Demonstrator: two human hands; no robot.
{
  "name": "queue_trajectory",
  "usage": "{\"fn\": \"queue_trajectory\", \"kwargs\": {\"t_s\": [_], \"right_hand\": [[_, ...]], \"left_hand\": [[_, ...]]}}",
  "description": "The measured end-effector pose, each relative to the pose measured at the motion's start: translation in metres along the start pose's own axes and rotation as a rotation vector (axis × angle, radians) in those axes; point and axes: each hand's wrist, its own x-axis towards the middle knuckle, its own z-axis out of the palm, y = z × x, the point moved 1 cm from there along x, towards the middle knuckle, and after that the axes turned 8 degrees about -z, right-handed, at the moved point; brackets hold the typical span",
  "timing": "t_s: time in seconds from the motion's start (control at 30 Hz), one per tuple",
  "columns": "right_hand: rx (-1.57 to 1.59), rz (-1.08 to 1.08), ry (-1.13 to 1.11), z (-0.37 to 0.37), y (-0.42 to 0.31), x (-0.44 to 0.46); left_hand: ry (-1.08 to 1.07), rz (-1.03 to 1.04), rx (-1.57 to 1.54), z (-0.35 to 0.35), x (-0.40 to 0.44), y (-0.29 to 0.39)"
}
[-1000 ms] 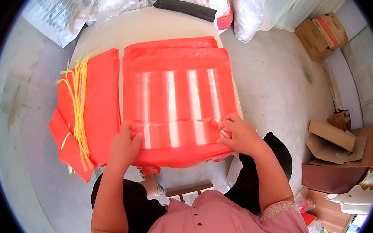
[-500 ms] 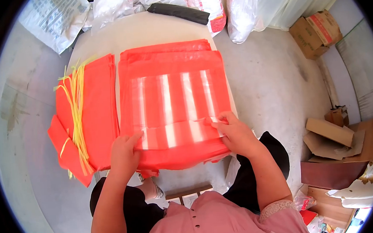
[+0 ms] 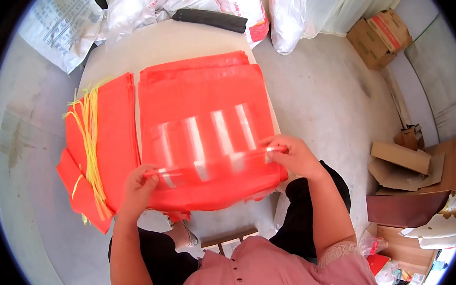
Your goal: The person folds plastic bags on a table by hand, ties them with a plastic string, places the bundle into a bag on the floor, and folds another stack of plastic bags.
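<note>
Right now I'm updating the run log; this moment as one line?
left hand: pinches striped sheet, left side | right hand: same, right side | red stack: underneath | yellow strands: on red pile, left

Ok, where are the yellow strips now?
In the head view, the yellow strips lie on the left red stack, left of the person's left hand.

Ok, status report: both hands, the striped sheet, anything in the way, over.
Left hand and right hand gripping striped sheet, one each side. Sheet atop red stack. No obstruction visible; yellow strands off left.
</note>
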Motion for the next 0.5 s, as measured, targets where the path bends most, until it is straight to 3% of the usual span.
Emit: {"fn": "queue_trajectory", "kwargs": {"t_s": [0.03,0.3,0.43,0.5], "right_hand": [[0.194,0.196,0.002,0.001,-0.001,0.003],[0.234,0.145,0.176,0.017,0.003,0.020],[0.221,0.107,-0.037,0.010,0.011,0.017],[0.168,0.129,-0.068,0.010,0.019,0.021]], "left_hand": [[-0.047,-0.177,-0.144,0.001,0.000,0.001],[0.071,-0.315,-0.341,0.027,0.017,-0.004],[0.120,-0.335,-0.385,0.029,0.024,-0.015],[0.147,-0.233,-0.382,0.030,0.031,-0.029]]}}
